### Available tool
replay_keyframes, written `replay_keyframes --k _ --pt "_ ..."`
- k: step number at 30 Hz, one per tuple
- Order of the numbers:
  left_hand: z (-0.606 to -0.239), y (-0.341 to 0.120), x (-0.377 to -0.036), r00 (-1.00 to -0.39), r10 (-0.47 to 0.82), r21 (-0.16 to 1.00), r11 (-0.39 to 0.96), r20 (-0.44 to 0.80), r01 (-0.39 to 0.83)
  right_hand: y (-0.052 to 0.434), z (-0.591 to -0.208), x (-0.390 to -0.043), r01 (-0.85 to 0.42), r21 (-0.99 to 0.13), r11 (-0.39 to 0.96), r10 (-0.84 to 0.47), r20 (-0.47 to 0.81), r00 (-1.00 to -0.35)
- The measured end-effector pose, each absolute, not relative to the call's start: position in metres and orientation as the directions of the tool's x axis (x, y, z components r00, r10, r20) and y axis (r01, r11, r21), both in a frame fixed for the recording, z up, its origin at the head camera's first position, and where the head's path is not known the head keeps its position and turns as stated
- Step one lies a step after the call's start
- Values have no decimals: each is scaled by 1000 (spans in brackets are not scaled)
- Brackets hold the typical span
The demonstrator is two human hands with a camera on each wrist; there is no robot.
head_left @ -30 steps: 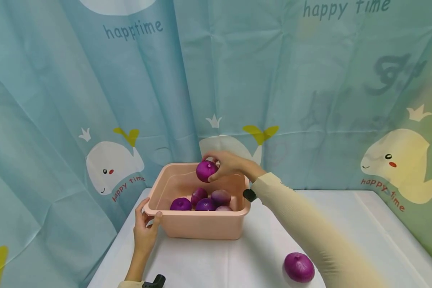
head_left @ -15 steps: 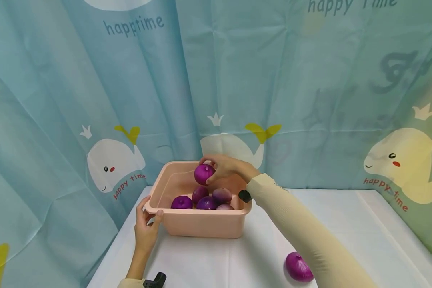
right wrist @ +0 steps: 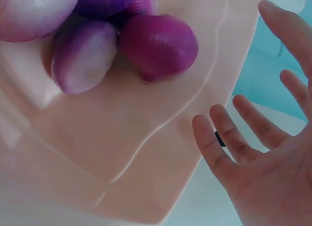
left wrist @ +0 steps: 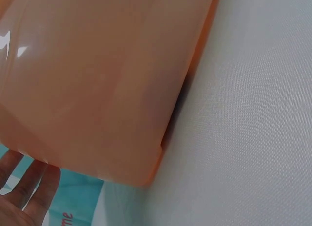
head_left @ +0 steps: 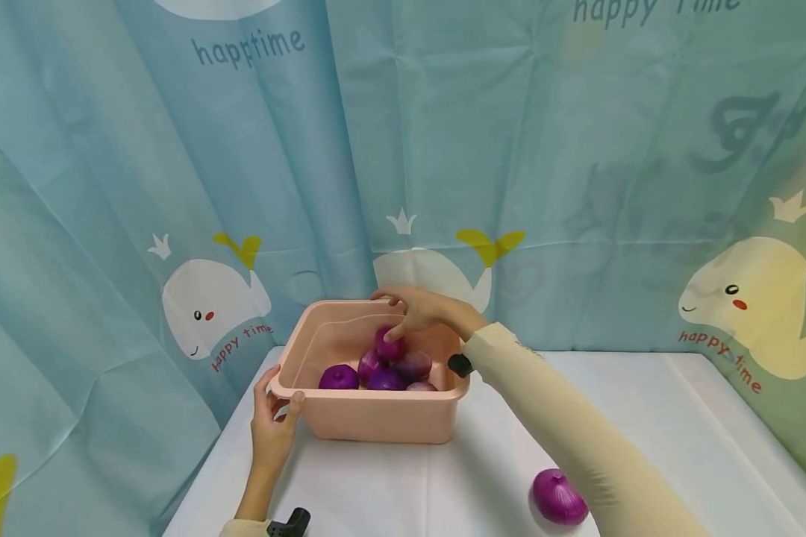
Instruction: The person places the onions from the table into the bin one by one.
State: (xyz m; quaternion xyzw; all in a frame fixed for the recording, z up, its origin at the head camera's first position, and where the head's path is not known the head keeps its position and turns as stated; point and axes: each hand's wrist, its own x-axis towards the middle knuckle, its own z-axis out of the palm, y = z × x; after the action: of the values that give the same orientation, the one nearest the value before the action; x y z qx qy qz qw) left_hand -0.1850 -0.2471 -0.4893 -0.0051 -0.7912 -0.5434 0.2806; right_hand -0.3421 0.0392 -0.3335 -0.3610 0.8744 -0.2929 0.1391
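Observation:
A pink plastic basin (head_left: 376,419) stands on the table with several purple onions (head_left: 339,377) inside. My left hand (head_left: 273,429) grips the basin's near left corner, thumb at the front rim and fingers along the side; the left wrist view shows some of its fingers (left wrist: 43,192) against the outer wall. Over the back right of the basin is my right hand (head_left: 422,309), fingers spread and holding nothing. Just below it a magenta onion (right wrist: 158,46) lies against the others. Another purple onion (head_left: 559,497) sits on the table at the front right, beside my right sleeve.
The white table (head_left: 618,425) reaches back to a blue-green curtain (head_left: 443,149) printed with whales, close behind the basin. A black wrist device (head_left: 460,365) on my right arm is right by the basin's right rim.
My right hand has lowered the magenta onion into the basin and let go; its fingers have spread and the onion has dropped onto the others. The left hand stays on the corner.

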Motion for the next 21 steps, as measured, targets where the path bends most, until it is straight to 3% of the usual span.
replay_keyframes --k 12,21 --pt "-489 -246 -185 -840 -295 854 412 456 319 80 -330 -332 -703 -593 392 -749 238 -618" --pt "-489 -247 -184 -844 -306 860 413 440 298 147 -341 -299 -731 -548 408 -704 321 -633"
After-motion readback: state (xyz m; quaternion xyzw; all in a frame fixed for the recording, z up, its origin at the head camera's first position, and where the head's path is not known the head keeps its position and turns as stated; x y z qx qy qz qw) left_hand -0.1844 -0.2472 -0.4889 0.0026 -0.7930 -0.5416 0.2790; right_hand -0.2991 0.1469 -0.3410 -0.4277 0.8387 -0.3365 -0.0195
